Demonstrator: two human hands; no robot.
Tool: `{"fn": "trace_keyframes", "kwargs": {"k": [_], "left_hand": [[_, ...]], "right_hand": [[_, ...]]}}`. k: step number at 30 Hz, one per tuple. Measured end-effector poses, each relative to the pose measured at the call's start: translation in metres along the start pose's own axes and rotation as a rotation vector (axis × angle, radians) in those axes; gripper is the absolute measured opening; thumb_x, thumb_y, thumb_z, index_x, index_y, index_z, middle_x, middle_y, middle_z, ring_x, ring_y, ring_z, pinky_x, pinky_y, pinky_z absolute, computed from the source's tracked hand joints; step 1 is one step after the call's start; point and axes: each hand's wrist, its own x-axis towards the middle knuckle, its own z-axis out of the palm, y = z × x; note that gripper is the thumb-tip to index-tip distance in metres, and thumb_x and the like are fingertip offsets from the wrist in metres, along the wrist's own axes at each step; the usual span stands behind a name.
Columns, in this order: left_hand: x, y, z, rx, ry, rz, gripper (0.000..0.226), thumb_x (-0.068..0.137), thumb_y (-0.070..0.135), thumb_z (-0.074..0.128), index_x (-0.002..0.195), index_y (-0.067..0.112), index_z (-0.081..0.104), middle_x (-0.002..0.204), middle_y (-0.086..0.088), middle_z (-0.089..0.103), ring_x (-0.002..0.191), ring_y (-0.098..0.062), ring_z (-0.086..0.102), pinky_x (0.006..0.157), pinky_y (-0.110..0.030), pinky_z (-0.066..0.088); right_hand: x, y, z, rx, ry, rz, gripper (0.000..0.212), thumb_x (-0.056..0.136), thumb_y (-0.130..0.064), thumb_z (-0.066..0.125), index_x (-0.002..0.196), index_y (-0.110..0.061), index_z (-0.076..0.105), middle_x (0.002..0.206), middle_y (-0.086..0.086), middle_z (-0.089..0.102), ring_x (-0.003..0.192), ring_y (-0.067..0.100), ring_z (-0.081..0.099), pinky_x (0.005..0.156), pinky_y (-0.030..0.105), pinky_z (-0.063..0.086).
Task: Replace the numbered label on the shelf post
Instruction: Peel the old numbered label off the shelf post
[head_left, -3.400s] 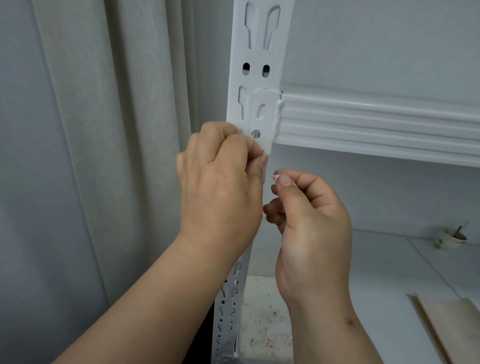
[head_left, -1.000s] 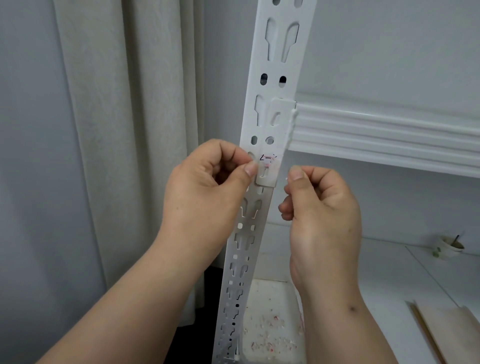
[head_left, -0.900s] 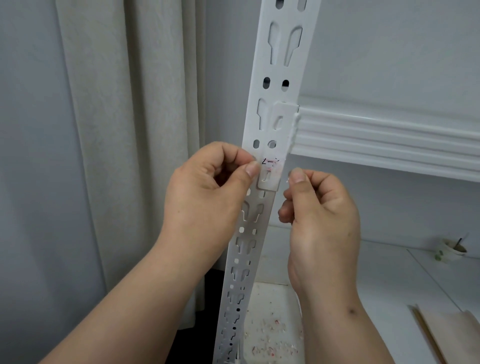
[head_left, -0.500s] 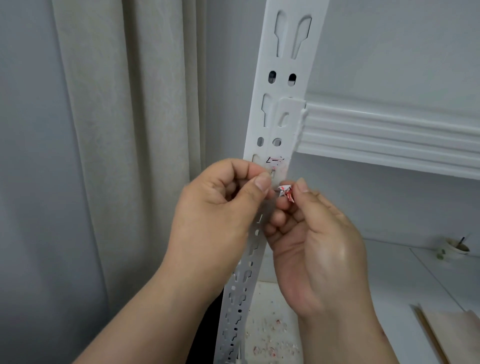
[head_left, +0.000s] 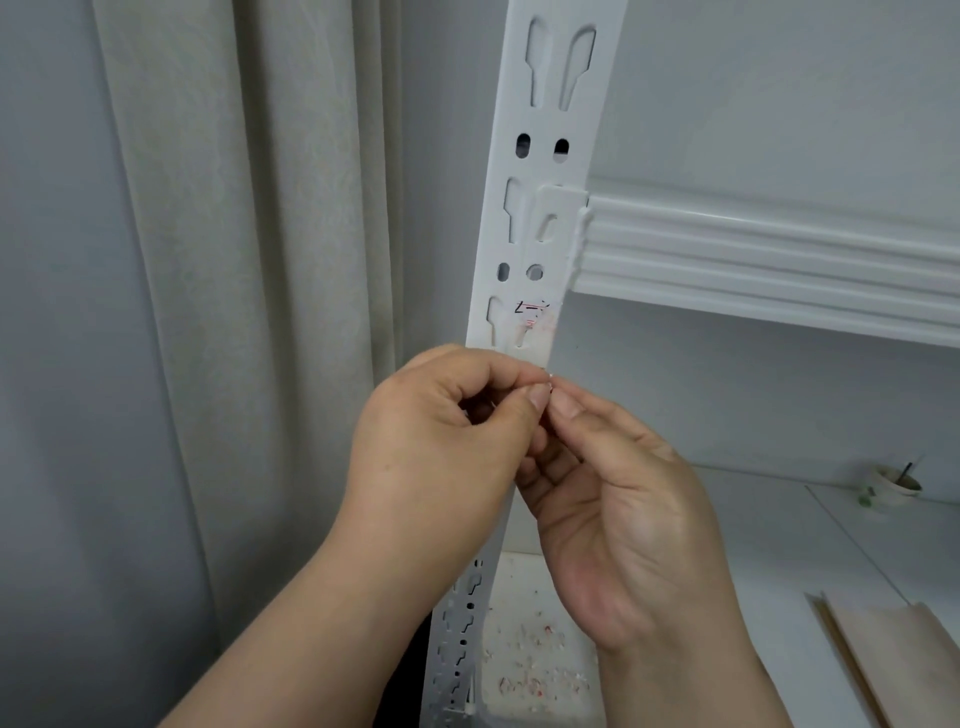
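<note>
A white slotted shelf post (head_left: 545, 171) runs upright through the middle of the view. On it, just under two round holes, sits the torn remnant of a label (head_left: 532, 317) with black and red marks. Below the remnant my left hand (head_left: 441, 447) and my right hand (head_left: 618, 499) meet in front of the post. Their thumbs and fingertips pinch together on a tiny white scrap of label (head_left: 548, 375), which is mostly hidden between the fingers.
A white shelf beam (head_left: 753, 260) joins the post on the right. A beige curtain (head_left: 249, 260) hangs at the left. Small label scraps (head_left: 530, 670) litter the lower shelf. A small cup (head_left: 893, 480) and a tan board (head_left: 893, 660) lie at the right.
Both hands have dropped slightly below the label remnant. The red and white scrap seen at my right fingertips half a second ago is now pinched between both hands and nearly hidden.
</note>
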Motion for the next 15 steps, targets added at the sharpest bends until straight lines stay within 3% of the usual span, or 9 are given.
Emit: {"fn": "trace_keyframes", "kwargs": {"k": [7, 9, 15], "left_hand": [[-0.001, 0.002, -0.001, -0.003, -0.100, -0.020, 0.020, 0.079, 0.000, 0.074, 0.069, 0.018, 0.072, 0.063, 0.001, 0.068, 0.054, -0.008, 0.063, 0.057, -0.025, 0.056], [-0.002, 0.003, -0.002, -0.024, -0.135, -0.034, 0.021, 0.078, -0.002, 0.074, 0.068, 0.016, 0.069, 0.057, 0.004, 0.064, 0.052, -0.005, 0.061, 0.056, -0.020, 0.053], [-0.008, -0.001, -0.001, -0.189, -0.187, -0.130, 0.024, 0.077, -0.006, 0.073, 0.067, 0.016, 0.071, 0.059, -0.001, 0.061, 0.055, -0.012, 0.062, 0.061, -0.024, 0.054]], "right_hand": [[-0.008, -0.006, -0.002, -0.127, 0.053, -0.007, 0.004, 0.068, -0.017, 0.068, 0.067, -0.012, 0.069, 0.064, 0.007, 0.065, 0.055, 0.014, 0.057, 0.058, 0.027, 0.047], [-0.010, -0.008, -0.002, -0.152, 0.071, 0.001, 0.007, 0.066, -0.016, 0.068, 0.059, -0.016, 0.068, 0.060, 0.005, 0.065, 0.052, 0.013, 0.055, 0.056, 0.025, 0.045], [-0.015, -0.011, -0.005, -0.181, -0.009, 0.049, 0.010, 0.068, -0.015, 0.062, 0.062, -0.013, 0.071, 0.066, 0.005, 0.071, 0.052, 0.010, 0.051, 0.056, 0.023, 0.043]]}}
